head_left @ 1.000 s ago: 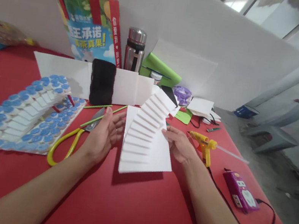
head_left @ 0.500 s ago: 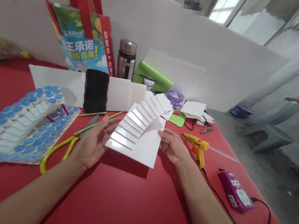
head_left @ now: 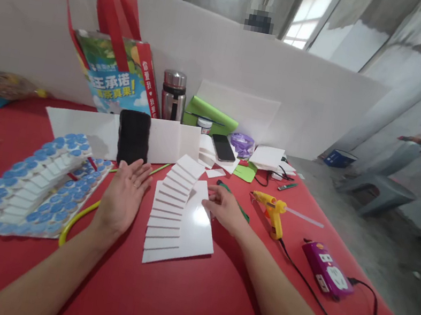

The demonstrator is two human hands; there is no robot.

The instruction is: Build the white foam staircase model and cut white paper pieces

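A curved white staircase model [head_left: 168,208], made of overlapping flat steps, lies on the red tabletop with a white board [head_left: 199,223] under and beside it. My left hand [head_left: 124,197] is open to its left, palm turned up and fingers spread, holding nothing. Beneath that hand and wrist, a yellow-handled tool [head_left: 75,220] is mostly covered. At the board's upper right edge is my right hand [head_left: 225,210], its fingers bent but apart, with nothing gripped. Whether its fingertips touch the board, I cannot tell. Just behind that hand shows a green and black tool [head_left: 242,213], partly hidden.
At left stands a stair model covered with blue discs [head_left: 9,175]. A yellow glue gun [head_left: 274,212] and its cord lie right, near a purple box [head_left: 327,269]. Behind are a black upright object [head_left: 133,138], a phone [head_left: 223,148], a steel flask [head_left: 172,97] and a bag [head_left: 113,81].
The staircase model went from being held tilted in both hands to lying on the table. Both hands have let go and moved apart from it. The phone and green tool behind have come into view.
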